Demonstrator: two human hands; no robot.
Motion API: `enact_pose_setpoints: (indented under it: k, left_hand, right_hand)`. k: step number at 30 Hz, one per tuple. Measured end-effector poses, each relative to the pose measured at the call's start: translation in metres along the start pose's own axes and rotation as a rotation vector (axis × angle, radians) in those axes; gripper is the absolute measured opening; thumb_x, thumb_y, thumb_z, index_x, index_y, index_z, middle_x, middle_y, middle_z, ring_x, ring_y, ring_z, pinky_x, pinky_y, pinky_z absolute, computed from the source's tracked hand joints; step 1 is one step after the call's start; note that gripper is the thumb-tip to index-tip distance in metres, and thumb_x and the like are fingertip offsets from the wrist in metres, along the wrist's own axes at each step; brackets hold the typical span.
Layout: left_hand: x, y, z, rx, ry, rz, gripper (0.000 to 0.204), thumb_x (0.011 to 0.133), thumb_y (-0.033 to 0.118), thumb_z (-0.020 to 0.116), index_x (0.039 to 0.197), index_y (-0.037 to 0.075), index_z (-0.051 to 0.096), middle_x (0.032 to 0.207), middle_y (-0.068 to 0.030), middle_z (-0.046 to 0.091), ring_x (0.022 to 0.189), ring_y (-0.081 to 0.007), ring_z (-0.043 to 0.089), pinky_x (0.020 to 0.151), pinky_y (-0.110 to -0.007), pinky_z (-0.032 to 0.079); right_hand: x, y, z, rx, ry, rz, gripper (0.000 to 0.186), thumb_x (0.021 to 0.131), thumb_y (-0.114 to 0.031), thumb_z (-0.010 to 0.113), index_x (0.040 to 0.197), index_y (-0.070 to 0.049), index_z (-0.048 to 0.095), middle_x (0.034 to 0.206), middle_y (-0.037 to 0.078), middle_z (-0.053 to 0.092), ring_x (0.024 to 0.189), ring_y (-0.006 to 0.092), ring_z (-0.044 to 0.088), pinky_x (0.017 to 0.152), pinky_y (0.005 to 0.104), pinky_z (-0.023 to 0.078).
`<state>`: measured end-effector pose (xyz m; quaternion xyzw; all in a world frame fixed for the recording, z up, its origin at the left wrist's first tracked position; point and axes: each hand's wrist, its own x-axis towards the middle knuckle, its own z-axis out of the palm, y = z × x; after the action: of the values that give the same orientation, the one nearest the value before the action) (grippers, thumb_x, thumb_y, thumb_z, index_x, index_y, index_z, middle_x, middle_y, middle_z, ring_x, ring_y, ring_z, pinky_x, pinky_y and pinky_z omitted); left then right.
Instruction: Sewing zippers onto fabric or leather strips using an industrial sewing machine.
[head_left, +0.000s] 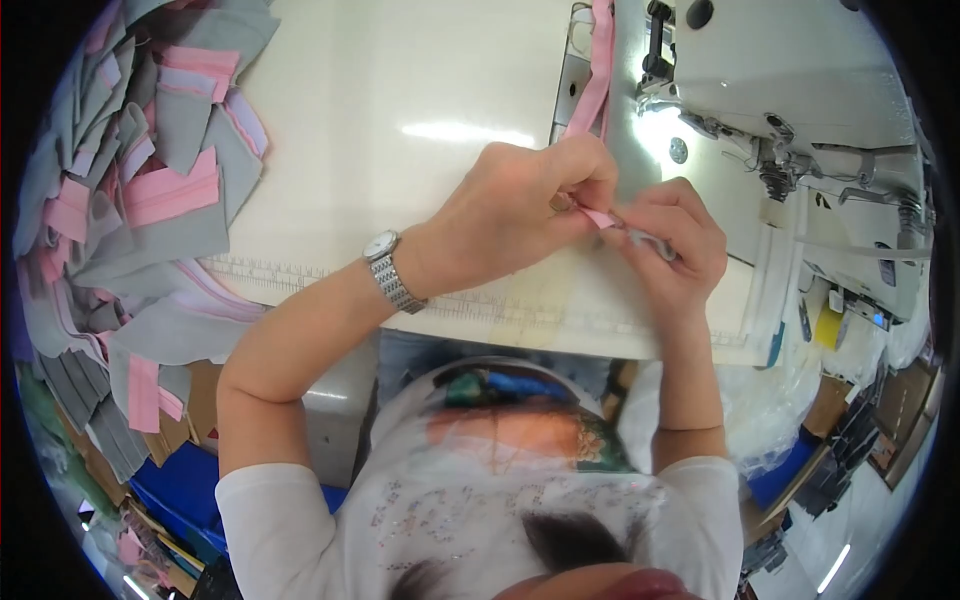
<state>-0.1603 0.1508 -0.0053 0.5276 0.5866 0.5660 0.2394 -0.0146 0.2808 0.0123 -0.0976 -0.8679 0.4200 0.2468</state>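
My left hand [515,205], with a watch [383,255] at the wrist, is closed with thumb and forefinger pinched on the short end of a pink strip [602,218]. My right hand [682,240] is closed just right of it, its fingers at that pink end and round a small pale grey piece [655,245] that I cannot make out clearly. A long pink tape [600,60] hangs over a metal plate at the top and runs down behind my left hand. Both hands are above the cream worktop [350,140].
Many grey cut pieces with pink strips [170,190] are heaped along the left. A sewing machine [780,80] with its lamp lit stands at the upper right. A ruler scale [250,275] crosses the near worktop. Plastic wrapping [760,420] lies below the table's right end.
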Motion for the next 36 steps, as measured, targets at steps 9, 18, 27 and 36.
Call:
enact_pose_setpoints:
  k: [9, 18, 27, 36]
  left_hand:
    - [0.003, 0.002, -0.001, 0.039, -0.026, 0.079, 0.031, 0.075, -0.003, 0.069, 0.101, 0.003, 0.055, 0.093, -0.0066, 0.066, 0.081, -0.0171, 0.069, 0.072, -0.025, 0.055]
    - [0.005, 0.0, -0.003, -0.104, -0.075, -0.09, 0.033, 0.075, -0.003, 0.068, 0.104, 0.003, 0.054, 0.087, -0.0064, 0.067, 0.085, -0.017, 0.069, 0.074, -0.026, 0.054]
    - [0.007, 0.001, -0.006, -0.067, -0.114, -0.16, 0.034, 0.076, -0.002, 0.066, 0.107, 0.004, 0.054, 0.091, -0.0079, 0.068, 0.088, -0.0178, 0.067, 0.075, -0.027, 0.053]
    - [-0.003, 0.01, 0.004, 0.468, 0.02, 0.064, 0.016, 0.08, 0.019, 0.067, 0.085, 0.004, 0.063, 0.074, -0.0058, 0.058, 0.073, -0.0213, 0.057, 0.065, -0.034, 0.043]
  right_hand:
    - [0.001, 0.001, -0.004, 0.06, -0.009, -0.054, 0.025, 0.062, 0.001, 0.078, 0.085, -0.005, 0.07, 0.078, 0.004, 0.06, 0.063, 0.0111, 0.055, 0.052, 0.0216, 0.041]
    - [0.004, 0.003, 0.001, 0.173, -0.011, 0.145, 0.019, 0.066, -0.003, 0.077, 0.083, -0.005, 0.069, 0.076, 0.005, 0.06, 0.068, 0.0125, 0.055, 0.058, 0.0228, 0.041]
    - [0.007, -0.002, 0.003, 0.125, -0.03, 0.19, 0.018, 0.069, -0.004, 0.076, 0.086, -0.004, 0.069, 0.077, 0.002, 0.061, 0.07, 0.0096, 0.055, 0.061, 0.0225, 0.042]
    - [0.001, 0.01, -0.005, 0.517, 0.194, 0.487, 0.016, 0.078, -0.004, 0.071, 0.091, 0.003, 0.066, 0.081, 0.002, 0.06, 0.073, 0.0073, 0.052, 0.065, 0.0204, 0.041]
